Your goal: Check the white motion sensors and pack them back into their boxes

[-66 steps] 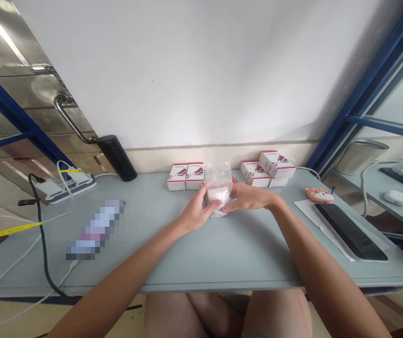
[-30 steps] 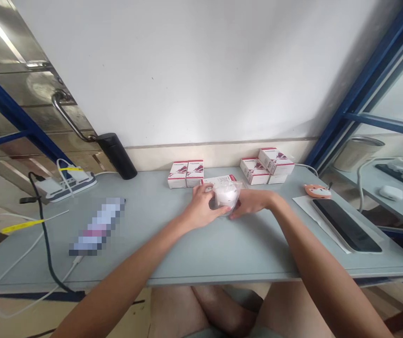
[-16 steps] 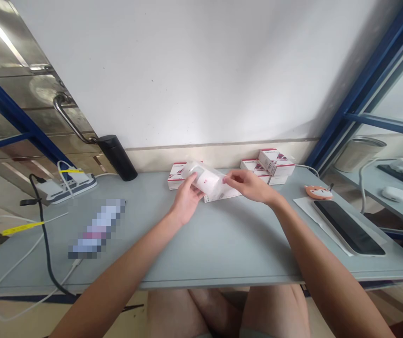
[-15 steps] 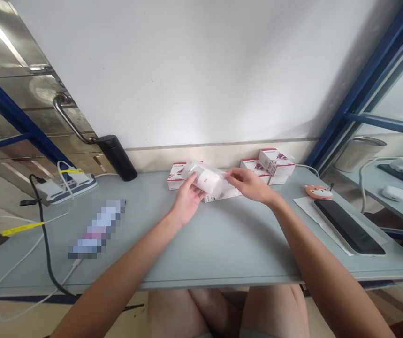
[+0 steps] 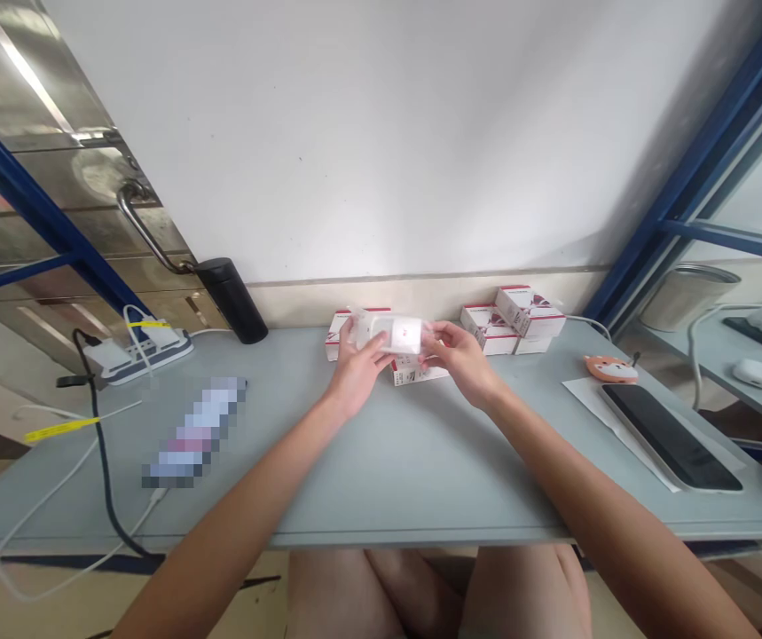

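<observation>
A white device in a clear plastic bag [image 5: 406, 335] is held up over the far part of the desk, small red marks on its face. My left hand [image 5: 357, 368] grips its left end, thumb across the front. At the other end, the fingers of my right hand [image 5: 455, 355] are closed on the bag's edge. Just behind and below lies a white and red box [image 5: 413, 373], partly covered by the bag and my right hand. Another such box [image 5: 335, 335] sits behind my left hand.
Several white and red boxes [image 5: 527, 311] are stacked at the wall, right. A black bottle [image 5: 232, 300], power strip [image 5: 147, 355] with cables and a blurred-out phone [image 5: 198, 432] are at left. On the right, a dark-screened device [image 5: 671, 437] lies on paper beside an orange animal-faced item [image 5: 612, 368].
The bagged device has turned from a slant to nearly level, facing me. My right hand has moved in to its right end. The view has shifted slightly left.
</observation>
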Action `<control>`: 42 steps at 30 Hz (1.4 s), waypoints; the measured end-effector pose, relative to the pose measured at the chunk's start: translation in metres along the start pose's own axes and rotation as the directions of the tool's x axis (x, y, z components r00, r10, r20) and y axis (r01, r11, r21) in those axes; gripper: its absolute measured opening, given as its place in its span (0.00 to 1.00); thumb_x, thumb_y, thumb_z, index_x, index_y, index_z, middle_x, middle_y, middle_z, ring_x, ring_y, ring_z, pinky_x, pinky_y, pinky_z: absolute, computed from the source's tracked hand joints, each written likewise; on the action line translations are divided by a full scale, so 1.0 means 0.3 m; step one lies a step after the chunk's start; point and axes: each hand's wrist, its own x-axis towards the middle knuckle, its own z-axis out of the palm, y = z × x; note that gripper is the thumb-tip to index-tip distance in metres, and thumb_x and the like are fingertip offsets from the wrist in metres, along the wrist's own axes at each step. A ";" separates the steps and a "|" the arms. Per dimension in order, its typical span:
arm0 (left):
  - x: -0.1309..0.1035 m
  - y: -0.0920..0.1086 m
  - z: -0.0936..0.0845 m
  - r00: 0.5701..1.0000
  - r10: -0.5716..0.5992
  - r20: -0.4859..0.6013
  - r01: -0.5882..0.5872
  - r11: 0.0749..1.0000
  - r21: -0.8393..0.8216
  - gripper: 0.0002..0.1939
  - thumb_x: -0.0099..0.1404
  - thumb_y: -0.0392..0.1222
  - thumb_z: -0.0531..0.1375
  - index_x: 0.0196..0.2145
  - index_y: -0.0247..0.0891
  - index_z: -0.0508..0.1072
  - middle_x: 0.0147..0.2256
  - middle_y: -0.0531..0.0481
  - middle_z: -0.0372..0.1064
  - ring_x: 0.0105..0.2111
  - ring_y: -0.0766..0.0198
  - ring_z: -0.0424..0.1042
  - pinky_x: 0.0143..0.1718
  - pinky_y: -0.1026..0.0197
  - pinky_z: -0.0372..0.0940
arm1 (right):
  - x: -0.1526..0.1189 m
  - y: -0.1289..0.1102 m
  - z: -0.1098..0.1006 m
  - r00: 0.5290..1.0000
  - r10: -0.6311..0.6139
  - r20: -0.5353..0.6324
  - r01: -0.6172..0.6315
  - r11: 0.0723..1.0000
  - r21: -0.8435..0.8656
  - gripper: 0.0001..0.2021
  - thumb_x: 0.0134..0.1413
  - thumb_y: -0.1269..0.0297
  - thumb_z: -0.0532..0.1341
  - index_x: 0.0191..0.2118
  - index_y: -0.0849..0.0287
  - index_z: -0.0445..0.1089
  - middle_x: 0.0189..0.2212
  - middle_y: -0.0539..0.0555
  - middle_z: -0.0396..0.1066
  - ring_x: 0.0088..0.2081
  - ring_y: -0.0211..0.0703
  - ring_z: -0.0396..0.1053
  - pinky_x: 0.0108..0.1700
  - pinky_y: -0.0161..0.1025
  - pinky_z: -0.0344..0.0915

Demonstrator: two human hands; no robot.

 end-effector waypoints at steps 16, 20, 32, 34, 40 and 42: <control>0.048 0.044 -0.117 0.863 0.348 0.367 -0.494 0.423 0.760 0.25 0.61 0.54 0.74 0.54 0.48 0.79 0.54 0.44 0.77 0.55 0.50 0.73 0.61 0.50 0.64 | 0.034 -0.002 -0.072 1.000 0.014 0.020 -0.015 0.999 0.036 0.22 0.47 0.49 0.77 0.32 0.56 0.67 0.28 0.47 0.70 0.27 0.35 0.68 0.35 0.38 0.72; 0.023 0.056 -0.089 0.938 0.287 0.193 -0.335 0.615 0.713 0.23 0.61 0.52 0.74 0.53 0.49 0.81 0.55 0.46 0.77 0.53 0.53 0.73 0.56 0.60 0.64 | 0.040 0.016 -0.066 0.984 -0.180 0.004 0.176 0.956 -0.237 0.25 0.55 0.37 0.69 0.34 0.54 0.65 0.21 0.45 0.67 0.24 0.38 0.64 0.33 0.40 0.66; 0.015 0.097 -0.054 0.952 -0.305 0.032 0.247 0.824 0.510 0.29 0.67 0.65 0.63 0.58 0.46 0.79 0.30 0.48 0.76 0.20 0.64 0.66 0.17 0.63 0.49 | 0.038 0.011 -0.084 0.981 -0.174 0.083 0.189 0.793 -0.579 0.23 0.66 0.39 0.58 0.33 0.54 0.63 0.24 0.46 0.62 0.27 0.39 0.58 0.31 0.38 0.55; 0.008 0.113 -0.053 0.886 -0.453 0.098 0.391 0.844 0.367 0.31 0.67 0.63 0.64 0.64 0.52 0.74 0.32 0.49 0.77 0.18 0.68 0.64 0.16 0.64 0.48 | 0.034 -0.003 -0.088 0.986 -0.131 0.099 0.163 0.844 -0.512 0.23 0.66 0.37 0.58 0.33 0.54 0.63 0.22 0.45 0.61 0.26 0.38 0.56 0.31 0.38 0.54; -0.034 0.134 -0.041 0.824 -0.431 0.368 0.414 0.901 0.129 0.39 0.60 0.61 0.71 0.66 0.50 0.71 0.28 0.50 0.74 0.23 0.63 0.70 0.26 0.60 0.63 | 0.019 -0.026 -0.063 0.994 -0.013 0.107 0.025 0.993 -0.113 0.24 0.60 0.39 0.66 0.31 0.54 0.62 0.24 0.45 0.58 0.27 0.37 0.55 0.34 0.38 0.56; -0.046 0.130 -0.031 0.831 -0.386 0.401 0.351 0.922 0.161 0.42 0.54 0.54 0.77 0.64 0.49 0.72 0.31 0.48 0.76 0.27 0.60 0.74 0.31 0.58 0.65 | 0.018 -0.029 -0.054 0.993 0.011 0.119 -0.011 1.000 -0.001 0.23 0.57 0.41 0.68 0.31 0.54 0.64 0.25 0.45 0.56 0.28 0.37 0.54 0.33 0.38 0.56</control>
